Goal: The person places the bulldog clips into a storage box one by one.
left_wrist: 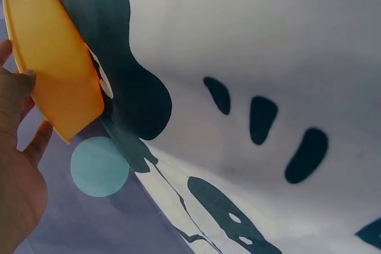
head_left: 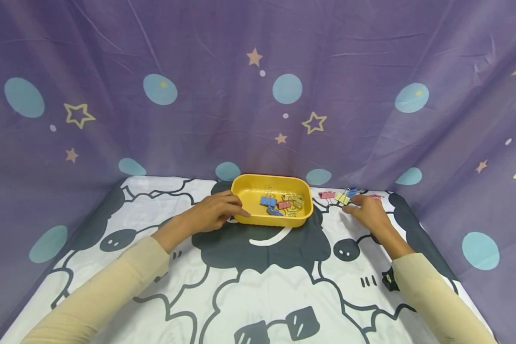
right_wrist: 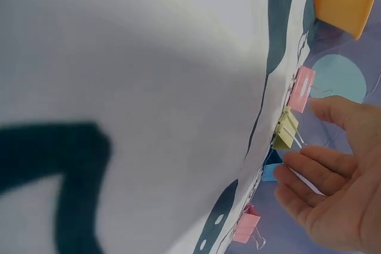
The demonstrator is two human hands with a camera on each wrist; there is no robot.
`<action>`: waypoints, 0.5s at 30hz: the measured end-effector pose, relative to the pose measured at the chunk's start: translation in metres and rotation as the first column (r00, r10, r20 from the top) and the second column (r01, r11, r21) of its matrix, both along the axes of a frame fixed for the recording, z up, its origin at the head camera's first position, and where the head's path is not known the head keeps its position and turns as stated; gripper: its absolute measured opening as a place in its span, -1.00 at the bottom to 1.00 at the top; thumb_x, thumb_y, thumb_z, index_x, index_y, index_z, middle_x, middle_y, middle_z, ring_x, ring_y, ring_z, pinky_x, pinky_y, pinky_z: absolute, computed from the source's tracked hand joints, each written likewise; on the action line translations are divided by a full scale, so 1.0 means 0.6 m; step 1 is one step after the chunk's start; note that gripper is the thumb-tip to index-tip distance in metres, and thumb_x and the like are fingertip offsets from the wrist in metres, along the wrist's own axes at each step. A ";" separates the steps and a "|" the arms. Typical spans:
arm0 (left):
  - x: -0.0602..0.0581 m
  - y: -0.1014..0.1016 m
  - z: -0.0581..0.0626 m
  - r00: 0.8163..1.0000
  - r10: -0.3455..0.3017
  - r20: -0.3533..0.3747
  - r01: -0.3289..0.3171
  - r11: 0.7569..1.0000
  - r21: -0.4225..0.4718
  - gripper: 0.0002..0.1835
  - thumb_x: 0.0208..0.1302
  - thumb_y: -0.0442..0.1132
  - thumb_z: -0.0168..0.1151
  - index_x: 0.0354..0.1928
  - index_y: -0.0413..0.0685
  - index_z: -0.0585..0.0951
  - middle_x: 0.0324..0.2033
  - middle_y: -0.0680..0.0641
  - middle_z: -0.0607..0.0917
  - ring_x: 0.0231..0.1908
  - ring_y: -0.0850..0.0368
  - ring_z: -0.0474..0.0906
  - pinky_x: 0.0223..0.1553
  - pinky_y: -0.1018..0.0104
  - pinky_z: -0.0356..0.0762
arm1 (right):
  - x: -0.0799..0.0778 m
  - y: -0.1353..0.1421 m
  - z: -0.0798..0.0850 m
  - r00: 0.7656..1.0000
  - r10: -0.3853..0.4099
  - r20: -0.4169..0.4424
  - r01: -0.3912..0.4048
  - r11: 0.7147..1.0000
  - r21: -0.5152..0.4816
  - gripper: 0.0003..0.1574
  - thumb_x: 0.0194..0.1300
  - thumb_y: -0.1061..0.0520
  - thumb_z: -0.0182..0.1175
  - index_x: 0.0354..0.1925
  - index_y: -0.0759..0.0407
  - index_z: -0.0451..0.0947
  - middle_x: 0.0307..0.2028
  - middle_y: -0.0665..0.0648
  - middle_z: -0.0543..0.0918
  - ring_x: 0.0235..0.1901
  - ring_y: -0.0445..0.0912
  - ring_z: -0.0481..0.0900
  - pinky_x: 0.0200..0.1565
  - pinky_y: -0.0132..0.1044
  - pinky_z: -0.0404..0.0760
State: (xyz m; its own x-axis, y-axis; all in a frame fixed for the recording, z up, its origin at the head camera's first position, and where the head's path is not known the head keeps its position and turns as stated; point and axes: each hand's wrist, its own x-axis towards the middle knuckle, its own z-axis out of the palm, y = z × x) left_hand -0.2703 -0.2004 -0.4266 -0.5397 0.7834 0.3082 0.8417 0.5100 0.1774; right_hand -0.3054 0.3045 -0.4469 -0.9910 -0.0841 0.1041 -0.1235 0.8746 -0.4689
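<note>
A yellow plastic tray stands at the back middle of the table. My left hand holds its left end, thumb on the near side; in the left wrist view the fingers spread around the tray's end. Inside lie blue binder clips, a pink binder clip and several yellow ones. To the right of the tray, my right hand reaches toward a yellow binder clip, thumb and fingers apart, nothing pinched. Near it are a pink clip, a blue clip and another pink clip.
A white cloth with dark cartoon sheep covers the table. A purple patterned curtain rises behind the tray and along both sides. A small black object shows beside the right sleeve.
</note>
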 end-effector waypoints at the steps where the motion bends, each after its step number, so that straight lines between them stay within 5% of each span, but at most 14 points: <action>1: 0.000 0.000 0.000 1.000 -0.001 -0.002 0.001 1.000 0.004 -0.35 0.35 -0.67 0.28 0.22 0.22 0.88 -0.02 0.05 0.82 0.00 0.11 0.56 0.08 0.14 0.65 | -0.003 0.000 0.000 1.000 -0.001 0.006 0.001 1.000 0.003 -0.23 0.50 -0.10 0.41 0.34 0.51 0.64 0.28 0.53 0.74 0.29 0.46 0.71 0.32 0.35 0.65; 7: -0.001 0.001 -0.001 1.000 0.005 0.013 -0.005 1.000 0.006 -0.35 0.39 -0.64 0.26 0.24 0.25 0.87 0.01 0.06 0.84 0.02 0.11 0.57 0.12 0.12 0.66 | -0.016 0.004 -0.002 1.000 0.023 0.001 -0.023 1.000 0.003 -0.26 0.42 -0.03 0.48 0.31 0.50 0.67 0.20 0.53 0.78 0.22 0.44 0.77 0.22 0.32 0.71; 10: -0.002 0.002 -0.001 1.000 0.013 0.021 -0.013 1.000 -0.001 -0.37 0.42 -0.62 0.26 0.24 0.27 0.87 0.03 0.08 0.84 0.04 0.11 0.57 0.16 0.12 0.66 | -0.028 0.012 -0.007 0.999 0.054 -0.003 -0.054 0.999 0.002 -0.33 0.33 -0.05 0.54 0.17 0.44 0.75 0.03 0.45 0.85 -0.03 0.33 0.79 0.03 0.22 0.73; 15: -0.002 0.003 0.000 0.999 0.024 0.033 -0.023 1.000 -0.009 -0.37 0.44 -0.62 0.25 0.24 0.27 0.87 0.03 0.09 0.84 0.05 0.11 0.57 0.19 0.11 0.65 | -0.083 0.044 -0.050 0.998 0.064 -0.001 -0.064 0.998 0.023 -0.34 0.25 -0.13 0.60 0.09 0.34 0.80 -0.03 0.37 0.86 -0.15 0.19 0.72 -0.06 0.12 0.67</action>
